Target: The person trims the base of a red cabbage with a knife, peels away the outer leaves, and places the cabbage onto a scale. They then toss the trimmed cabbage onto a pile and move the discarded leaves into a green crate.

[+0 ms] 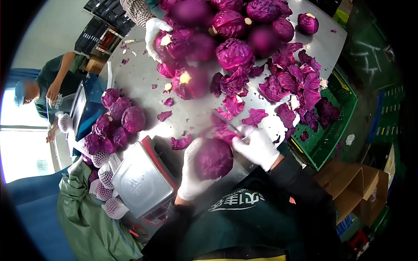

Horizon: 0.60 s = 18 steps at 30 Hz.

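Observation:
A round red cabbage [214, 159] rests in my left hand [191, 171], whose white-gloved fingers and palm wrap its left side. Just to the right, my right hand [257, 147], also in a white glove, is closed on a knife [238, 132], of which only a small part shows. A loose purple leaf [224, 132] lies against the knife and the top of the cabbage, blurred by motion. Trimmed leaves [283, 85] are heaped on the steel table [150, 99] beyond my hands.
More cabbages [235, 53] fill the table's far side, where a co-worker's gloved hand [153, 37] touches one. A scale [143, 178] and netted cabbages [115, 208] are at the left. A green crate [320, 150] and cardboard box [344, 187] stand right. Another person stands far left.

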Available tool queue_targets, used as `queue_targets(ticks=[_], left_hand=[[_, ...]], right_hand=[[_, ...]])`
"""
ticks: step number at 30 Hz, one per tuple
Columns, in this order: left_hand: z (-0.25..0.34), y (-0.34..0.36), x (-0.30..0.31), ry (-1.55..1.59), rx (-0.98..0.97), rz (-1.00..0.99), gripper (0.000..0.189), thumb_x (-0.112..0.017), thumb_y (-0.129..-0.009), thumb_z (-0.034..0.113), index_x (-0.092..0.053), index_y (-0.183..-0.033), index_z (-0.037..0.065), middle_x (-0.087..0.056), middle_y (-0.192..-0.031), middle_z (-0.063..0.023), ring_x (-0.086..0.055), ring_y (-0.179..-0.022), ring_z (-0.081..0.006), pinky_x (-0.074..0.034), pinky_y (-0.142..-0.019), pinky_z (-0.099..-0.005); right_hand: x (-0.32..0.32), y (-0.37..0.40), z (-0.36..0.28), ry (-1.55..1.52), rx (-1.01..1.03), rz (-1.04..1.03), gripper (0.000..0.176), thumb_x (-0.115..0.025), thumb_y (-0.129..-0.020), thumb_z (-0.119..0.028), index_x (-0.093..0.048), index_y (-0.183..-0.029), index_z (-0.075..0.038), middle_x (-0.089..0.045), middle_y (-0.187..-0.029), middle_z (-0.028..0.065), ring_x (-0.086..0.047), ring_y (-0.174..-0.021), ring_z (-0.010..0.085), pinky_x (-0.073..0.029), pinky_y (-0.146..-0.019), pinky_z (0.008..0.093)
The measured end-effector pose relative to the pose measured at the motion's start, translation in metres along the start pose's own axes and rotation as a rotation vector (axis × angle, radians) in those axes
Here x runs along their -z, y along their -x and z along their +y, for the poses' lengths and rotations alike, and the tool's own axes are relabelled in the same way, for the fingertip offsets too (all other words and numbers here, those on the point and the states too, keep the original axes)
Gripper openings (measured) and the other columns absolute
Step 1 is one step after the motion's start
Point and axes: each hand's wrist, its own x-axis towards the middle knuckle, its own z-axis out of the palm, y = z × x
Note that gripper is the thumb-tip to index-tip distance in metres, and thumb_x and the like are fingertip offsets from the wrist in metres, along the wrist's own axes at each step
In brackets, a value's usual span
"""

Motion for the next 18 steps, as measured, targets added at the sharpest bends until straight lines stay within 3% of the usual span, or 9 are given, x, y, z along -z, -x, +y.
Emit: queue_targets(ticks=[1, 3, 6, 7, 9, 10, 12, 16, 18], left_hand=[[0.003, 0.002, -0.001, 0.076, 0.016, 0.013, 0.113, -0.091, -0.054, 0.013, -0.031, -0.149, 0.002, -0.039, -0.149, -0.0148, -0.038, -0.140, -0.0281, -0.026, -0.119, -0.0429], [0.006, 0.006, 0.000, 0.357, 0.184, 0.108, 0.118, -0.093, -0.052, 0.016, -0.030, -0.150, 0.003, -0.039, -0.149, -0.0148, -0.038, -0.140, -0.0279, -0.026, -0.119, -0.0438], [0.013, 0.001, -0.005, 0.896, 0.379, 0.189, 0.109, -0.089, -0.063, 0.025, -0.029, -0.152, 0.006, -0.035, -0.153, -0.0153, -0.035, -0.142, -0.0316, -0.026, -0.120, -0.0485], [0.010, 0.001, -0.005, 1.109, 0.468, 0.186, 0.103, -0.086, -0.068, 0.027, -0.029, -0.152, 0.006, -0.033, -0.155, -0.0156, -0.034, -0.143, -0.0326, -0.025, -0.120, -0.0498], [-0.006, 0.011, -0.016, 1.443, 0.699, 0.334, 0.083, -0.070, -0.086, 0.035, -0.028, -0.152, 0.007, -0.027, -0.159, -0.0177, -0.029, -0.145, -0.0391, -0.022, -0.119, -0.0623], [-0.007, 0.009, -0.020, 1.639, 0.765, 0.256, 0.081, -0.062, -0.090, 0.046, -0.028, -0.153, 0.009, -0.026, -0.159, -0.0196, -0.025, -0.145, -0.0442, -0.016, -0.115, -0.0722], [-0.008, 0.004, -0.028, 2.059, 0.881, 0.221, 0.081, -0.055, -0.091, 0.055, -0.028, -0.154, 0.011, -0.027, -0.158, -0.0200, -0.024, -0.144, -0.0481, -0.013, -0.111, -0.0770], [-0.013, 0.008, -0.036, 2.095, 1.006, 0.179, 0.078, -0.041, -0.096, 0.060, -0.027, -0.154, 0.011, -0.030, -0.158, -0.0172, -0.029, -0.142, -0.0474, -0.019, -0.112, -0.0743], [-0.014, 0.008, -0.040, 2.123, 1.045, 0.130, 0.082, -0.038, -0.094, 0.066, -0.027, -0.154, 0.011, -0.031, -0.157, -0.0163, -0.030, -0.143, -0.0439, -0.017, -0.116, -0.0677]], right_hand=[[0.009, -0.002, 0.002, 0.082, -0.013, 0.065, 0.034, -0.063, -0.087, -0.023, -0.068, -0.110, 0.002, -0.071, -0.083, 0.0180, -0.070, -0.074, 0.0285, -0.055, -0.072, 0.0367], [0.017, -0.018, 0.053, 0.119, -0.012, 0.383, 0.032, -0.062, -0.087, -0.022, -0.067, -0.109, 0.002, -0.068, -0.076, 0.0208, -0.069, -0.068, 0.0300, -0.053, -0.065, 0.0401], [0.044, -0.017, 0.057, 0.154, -0.156, 0.394, 0.047, -0.067, -0.090, -0.033, -0.062, -0.124, 0.000, -0.068, -0.074, 0.0196, -0.067, -0.063, 0.0323, -0.053, -0.063, 0.0411], [0.038, -0.007, 0.046, 0.143, -0.052, 0.383, 0.054, -0.069, -0.090, -0.038, -0.060, -0.131, -0.006, -0.069, -0.081, 0.0191, -0.069, -0.068, 0.0282, -0.053, -0.066, 0.0396], [0.013, 0.007, 0.027, -0.106, 0.086, 0.172, 0.052, -0.070, -0.091, -0.031, -0.057, -0.138, -0.011, -0.070, -0.107, 0.0133, -0.067, -0.088, 0.0193, -0.051, -0.081, 0.0332], [0.003, 0.009, 0.028, -0.177, 0.120, 0.069, 0.050, -0.070, -0.092, -0.028, -0.058, -0.138, -0.012, -0.068, -0.113, 0.0101, -0.065, -0.090, 0.0169, -0.051, -0.083, 0.0313], [-0.014, 0.014, 0.028, -0.201, 0.200, -0.071, 0.042, -0.070, -0.093, -0.022, -0.063, -0.134, -0.018, -0.064, -0.122, 0.0051, -0.060, -0.087, 0.0123, -0.050, -0.079, 0.0290], [-0.035, 0.019, 0.048, -0.478, -0.075, -0.201, 0.050, -0.072, -0.092, -0.025, -0.058, -0.140, -0.018, -0.060, -0.122, 0.0026, -0.055, -0.078, 0.0083, -0.048, -0.073, 0.0242], [-0.039, 0.020, 0.054, -0.504, -0.049, -0.226, 0.056, -0.075, -0.089, -0.024, -0.056, -0.142, -0.019, -0.057, -0.127, 0.0025, -0.054, -0.086, 0.0075, -0.048, -0.075, 0.0244]])
